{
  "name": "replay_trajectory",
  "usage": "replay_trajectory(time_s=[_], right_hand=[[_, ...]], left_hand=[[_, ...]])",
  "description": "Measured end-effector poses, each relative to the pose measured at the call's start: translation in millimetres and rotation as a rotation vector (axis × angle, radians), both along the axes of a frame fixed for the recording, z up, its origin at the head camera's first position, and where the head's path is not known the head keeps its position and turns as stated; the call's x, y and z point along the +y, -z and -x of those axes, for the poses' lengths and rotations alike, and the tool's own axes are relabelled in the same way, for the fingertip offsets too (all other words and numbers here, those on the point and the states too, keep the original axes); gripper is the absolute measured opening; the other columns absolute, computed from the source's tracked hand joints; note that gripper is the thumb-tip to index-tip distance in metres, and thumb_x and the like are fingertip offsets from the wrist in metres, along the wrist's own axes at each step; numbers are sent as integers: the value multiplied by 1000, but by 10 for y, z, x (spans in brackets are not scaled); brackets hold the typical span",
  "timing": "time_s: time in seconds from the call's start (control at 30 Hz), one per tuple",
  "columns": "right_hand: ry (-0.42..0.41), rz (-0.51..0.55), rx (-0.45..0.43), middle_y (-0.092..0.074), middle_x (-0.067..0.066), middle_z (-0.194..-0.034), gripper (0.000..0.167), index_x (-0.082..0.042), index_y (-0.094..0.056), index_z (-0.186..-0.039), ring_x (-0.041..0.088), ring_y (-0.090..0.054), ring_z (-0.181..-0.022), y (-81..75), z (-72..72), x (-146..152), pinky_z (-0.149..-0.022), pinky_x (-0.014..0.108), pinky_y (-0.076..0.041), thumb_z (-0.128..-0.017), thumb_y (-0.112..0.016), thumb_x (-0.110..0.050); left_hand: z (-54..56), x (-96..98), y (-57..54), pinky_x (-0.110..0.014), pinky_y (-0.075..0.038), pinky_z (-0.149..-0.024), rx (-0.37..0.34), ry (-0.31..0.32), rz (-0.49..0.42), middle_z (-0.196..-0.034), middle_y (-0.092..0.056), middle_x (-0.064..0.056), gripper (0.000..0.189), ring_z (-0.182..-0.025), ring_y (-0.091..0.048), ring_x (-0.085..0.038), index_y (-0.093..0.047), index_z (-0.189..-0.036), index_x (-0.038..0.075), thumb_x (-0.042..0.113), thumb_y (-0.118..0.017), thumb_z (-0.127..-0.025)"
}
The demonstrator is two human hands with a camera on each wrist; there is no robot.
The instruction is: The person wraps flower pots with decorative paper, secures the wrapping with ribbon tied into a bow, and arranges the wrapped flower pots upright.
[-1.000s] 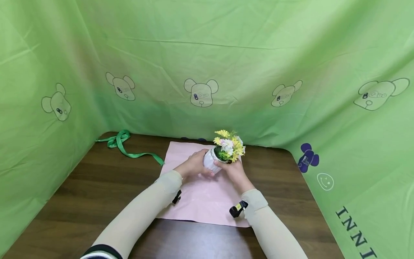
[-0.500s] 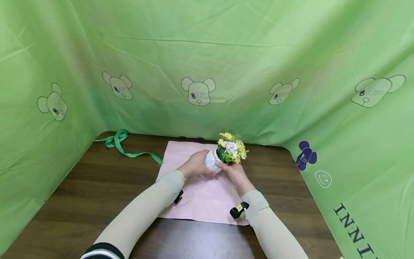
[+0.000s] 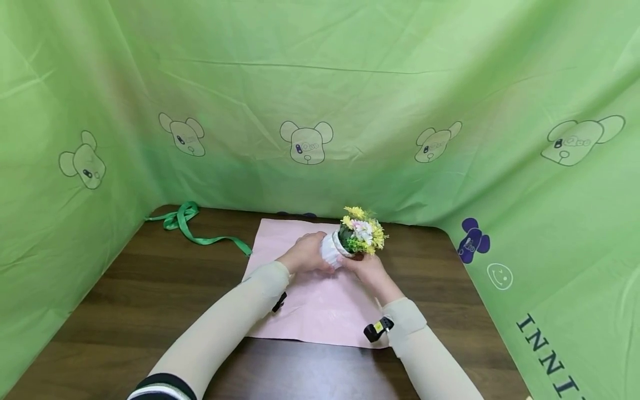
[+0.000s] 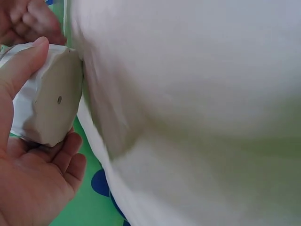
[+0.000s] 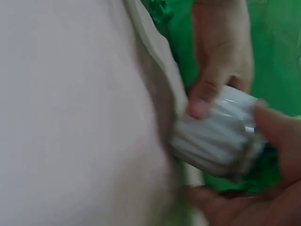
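A white ribbed flowerpot with yellow and white flowers and green leaves is held tilted over the pink sheet, blooms toward the right. My left hand grips the pot around its lower part, thumb on one side and fingers on the other. In the left wrist view the pot's flat base shows a small hole. My right hand is at the rim side, under the flowers; in the right wrist view its thumb lies at the pot while its blurred fingers stretch out apart from it.
The pink sheet lies flat on the brown wooden table. A loose green ribbon curls at the back left. Green printed cloth walls the table at the back and both sides.
The pot with its flowers has shifted slightly right in the head view. My right hand and wrist have moved a little right and down, its thumb sliding lower along the pot.
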State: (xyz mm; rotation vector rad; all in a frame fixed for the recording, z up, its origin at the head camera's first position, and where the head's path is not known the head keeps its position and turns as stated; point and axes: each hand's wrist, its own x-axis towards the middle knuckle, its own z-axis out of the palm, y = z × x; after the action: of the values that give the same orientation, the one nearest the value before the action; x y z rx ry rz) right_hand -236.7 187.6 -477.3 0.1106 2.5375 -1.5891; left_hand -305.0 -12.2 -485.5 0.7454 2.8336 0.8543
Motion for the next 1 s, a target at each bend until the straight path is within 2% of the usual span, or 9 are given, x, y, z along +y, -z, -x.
replay_trajectory(time_s=[0.1, 0.2, 0.27, 0.33, 0.47, 0.57, 0.67, 0.83, 1.0], right_hand=[[-167, -341, -15, -61, 30, -132, 80, 10, -52, -139, 42, -61, -117, -226, -182, 62, -102, 54, -49, -80, -86, -33], [-399, -569, -13, -68, 25, -118, 71, 11, -60, -128, 36, -66, -105, -515, -337, 51, -94, 52, -53, -76, -89, -27], [-536, -640, 28, -71, 18, -115, 61, 6, -66, -121, 31, -67, -103, -720, -381, 15, -93, 49, -54, -75, -90, -25], [-619, -640, 118, -71, 14, -116, 55, 2, -68, -121, 29, -67, -106, -895, -359, -23, -96, 47, -54, -77, -89, -22], [-621, -739, 407, -67, 14, -128, 56, 0, -63, -131, 31, -64, -118, -1114, -183, -98, -103, 46, -51, -81, -85, -14], [-583, -902, 557, -62, 16, -134, 64, 1, -58, -137, 32, -59, -125, -1135, -4, -191, -107, 45, -48, -81, -86, -14], [-628, -1042, 600, -59, 18, -137, 73, 4, -56, -138, 34, -56, -129, -1079, 152, -300, -112, 44, -45, -77, -89, -15], [-727, -1166, 582, -62, 17, -122, 70, 6, -59, -130, 32, -62, -114, -887, 338, -413, -105, 40, -51, -71, -92, -15], [-715, -1210, 503, -61, 16, -112, 66, 5, -61, -124, 32, -63, -103, -759, 405, -452, -99, 42, -53, -68, -92, -13]], left_hand=[[-12, 24, -45, -38, -49, -92, -19, 3, -8, -102, -66, 4, 76, -93, -60, -16, -61, -124, 14, 38, -97, -61], [-22, 35, -81, -39, -47, -94, -33, -2, -9, -101, -65, 5, 74, -94, -59, -16, -61, -121, 16, 34, -97, -60], [-24, 43, -94, -39, -47, -95, -29, -5, -5, -101, -65, 6, 71, -96, -58, -16, -62, -120, 17, 33, -97, -60], [-16, 51, -99, -39, -46, -95, -16, -5, 8, -101, -64, 7, 69, -97, -57, -16, -62, -119, 18, 34, -96, -60], [0, 83, -100, -41, -46, -97, 9, 22, 35, -105, -65, 7, 69, -101, -58, -17, -62, -121, 19, 40, -95, -64], [9, 89, -95, -43, -45, -99, 6, 34, 47, -113, -66, 3, 77, -107, -58, -20, -60, -128, 16, 43, -95, -65], [24, 79, -89, -44, -44, -103, 4, 32, 65, -120, -65, -1, 86, -113, -56, -23, -57, -136, 13, 44, -95, -65], [31, 74, -107, -45, -42, -106, 0, 33, 65, -122, -65, -4, 87, -115, -55, -26, -56, -136, 11, 44, -95, -66], [13, 92, -140, -48, -40, -110, -1, 57, 92, -129, -65, -8, 86, -119, -55, -29, -55, -140, 10, 44, -92, -70]])
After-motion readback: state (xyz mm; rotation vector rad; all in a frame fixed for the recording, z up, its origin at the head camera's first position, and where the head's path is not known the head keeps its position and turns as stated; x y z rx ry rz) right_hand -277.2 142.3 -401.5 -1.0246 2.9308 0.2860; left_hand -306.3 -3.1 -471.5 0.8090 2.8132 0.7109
